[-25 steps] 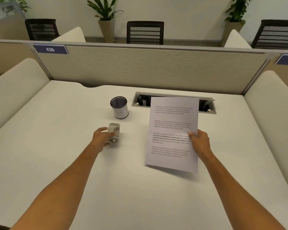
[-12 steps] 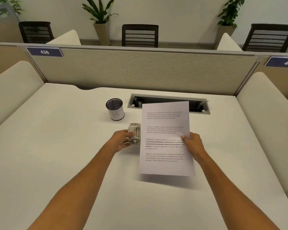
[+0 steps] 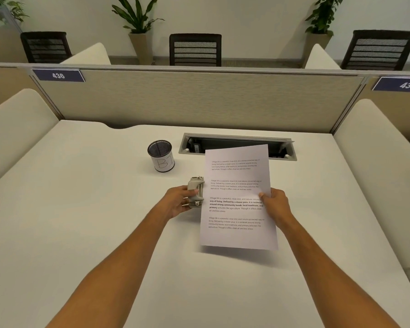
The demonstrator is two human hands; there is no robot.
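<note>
White desk (image 3: pixel 81 233) all the way across, beige partition (image 3: pixel 199 100) fencing off the back, and the action is dead centre. Biggest piece in play is a printed sheet (image 3: pixel 237 176), held off the surface with a shadow under its near edge. The right hand (image 3: pixel 276 204) pinches the sheet's right margin, thumb on top, which looks like steering to keep it flat. The left hand (image 3: pixel 178 202) is wrapped round a hole punch (image 3: pixel 195 188), slot turned toward the paper. The sheet's left edge sits right against it, lined up for feeding, I'd judge, though I cannot tell whether it is inside the slot yet. Around them, an open cable hatch (image 3: pixel 234 143) lies behind, its near side partly covered by the sheet's far end. A mesh pen cup (image 3: pixel 161 159) stands just beyond the punch, near but apart. Nothing sits between paper and punch.
</note>
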